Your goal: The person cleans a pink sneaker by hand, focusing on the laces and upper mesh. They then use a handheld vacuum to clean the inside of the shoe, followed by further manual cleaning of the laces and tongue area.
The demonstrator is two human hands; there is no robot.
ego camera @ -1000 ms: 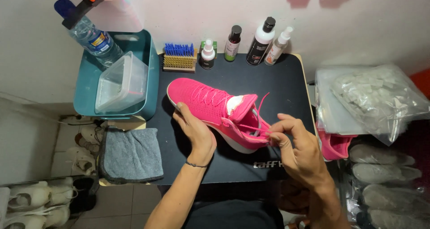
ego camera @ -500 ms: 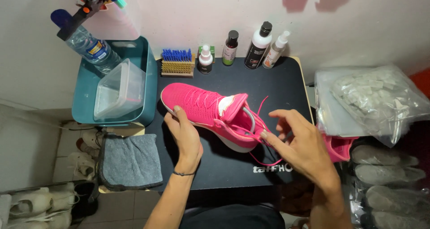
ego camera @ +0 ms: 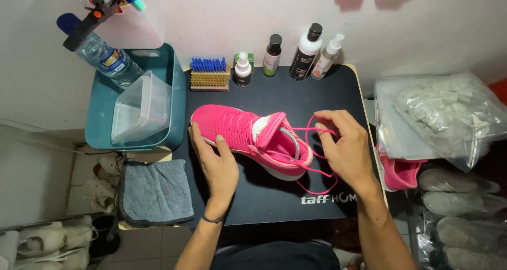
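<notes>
Grey shoes (ego camera: 42, 238) at the lower left sit half out of frame and in shadow, hard to make out. At the top left a clear plastic water bottle (ego camera: 103, 50) is cut off by a clamp. On the far right, the contents of a crumpled clear plastic bag (ego camera: 443, 111) are blurred, and a second pink shoe (ego camera: 398, 172) shows only partly beneath it.

A black mat covers the desk (ego camera: 274, 201), which stands against a pale wall. A teal plastic bin (ego camera: 100, 111) holding a clear tub (ego camera: 140, 109) sits at its left, a folded grey towel (ego camera: 156, 191) below that. A blue-bristled wooden brush (ego camera: 210, 73) and four small bottles (ego camera: 288, 53) line the back edge.

The bright pink knit sneaker (ego camera: 245, 135) lies mid-desk, toe to the left. The left hand (ego camera: 216, 161) rests spread against its side near the toe. The right hand (ego camera: 343, 146) pinches the thin pink lace (ego camera: 317, 167) between its curled fingers just beside the heel, the lace looping loose onto the mat.
</notes>
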